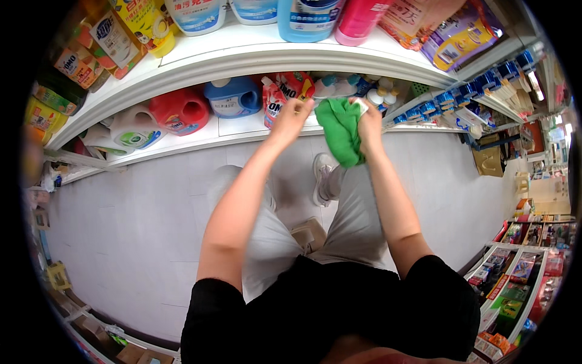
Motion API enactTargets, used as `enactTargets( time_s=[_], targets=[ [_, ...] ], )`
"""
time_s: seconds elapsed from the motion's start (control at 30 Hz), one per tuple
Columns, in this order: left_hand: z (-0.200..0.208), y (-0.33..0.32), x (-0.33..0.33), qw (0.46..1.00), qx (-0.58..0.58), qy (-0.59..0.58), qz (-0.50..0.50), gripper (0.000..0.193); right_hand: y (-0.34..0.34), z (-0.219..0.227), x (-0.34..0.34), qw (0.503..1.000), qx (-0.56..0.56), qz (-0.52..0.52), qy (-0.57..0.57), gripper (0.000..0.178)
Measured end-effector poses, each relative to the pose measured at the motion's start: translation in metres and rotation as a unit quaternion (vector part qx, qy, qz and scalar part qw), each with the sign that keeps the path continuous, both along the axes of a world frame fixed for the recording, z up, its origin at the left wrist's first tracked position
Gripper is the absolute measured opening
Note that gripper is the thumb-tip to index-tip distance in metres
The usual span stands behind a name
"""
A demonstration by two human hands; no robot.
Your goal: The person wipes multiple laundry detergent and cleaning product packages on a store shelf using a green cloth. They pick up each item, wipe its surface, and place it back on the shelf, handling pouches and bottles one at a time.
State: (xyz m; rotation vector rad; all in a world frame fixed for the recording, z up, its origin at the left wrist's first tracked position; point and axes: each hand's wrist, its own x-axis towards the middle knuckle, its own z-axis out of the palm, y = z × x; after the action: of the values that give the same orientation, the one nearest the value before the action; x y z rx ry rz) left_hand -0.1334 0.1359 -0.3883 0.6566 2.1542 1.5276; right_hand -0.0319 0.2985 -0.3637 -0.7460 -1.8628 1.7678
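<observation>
My right hand (370, 128) grips a bunched green cloth (341, 130), which hangs down in front of the lower shelf's edge. A small white bit shows at the top of the cloth by my fingers; I cannot make out what it is. My left hand (290, 122) is closed, with its fingers drawn together in front of a red detergent pouch (297, 84). Whether those fingers pinch part of that pouch or some small thing is unclear. Another red and white pouch (272, 104) stands just left of my left hand.
On the lower shelf (227, 127) stand a blue jug (233, 97), a red jug (179, 112), a white jug (136, 126) and several white bottles. The upper shelf (242, 50) overhangs them with more bottles and pouches. Boxed goods hang at the right. My legs straddle a low stool (309, 235).
</observation>
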Motion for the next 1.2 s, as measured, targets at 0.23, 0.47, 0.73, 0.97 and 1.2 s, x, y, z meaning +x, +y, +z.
enactTargets(
  time_s=[0.23, 0.47, 0.73, 0.97, 1.2],
  targets=[
    [-0.007, -0.044, 0.127, 0.965, 0.077, -0.251, 0.023, 0.059, -0.069, -0.100, 0.054, 0.976, -0.042, 0.213, 0.006, 0.027],
    [-0.004, -0.083, 0.132, 0.947, 0.133, -0.265, 0.120, 0.044, -0.069, -0.089, -0.005, 0.938, -0.241, 0.129, -0.214, 0.075],
    [0.002, -0.087, 0.135, 0.950, 0.148, -0.230, 0.151, 0.034, -0.099, -0.179, -0.081, 0.819, -0.544, 0.154, -0.097, 0.046],
    [-0.007, -0.092, 0.127, 0.961, 0.127, -0.181, 0.164, 0.044, -0.083, -0.225, -0.141, 0.765, -0.643, 0.001, 0.031, 0.025],
    [-0.003, -0.092, 0.123, 0.965, 0.110, -0.188, 0.147, 0.048, -0.088, -0.223, -0.158, 0.773, -0.632, -0.043, 0.034, 0.026]
  ],
)
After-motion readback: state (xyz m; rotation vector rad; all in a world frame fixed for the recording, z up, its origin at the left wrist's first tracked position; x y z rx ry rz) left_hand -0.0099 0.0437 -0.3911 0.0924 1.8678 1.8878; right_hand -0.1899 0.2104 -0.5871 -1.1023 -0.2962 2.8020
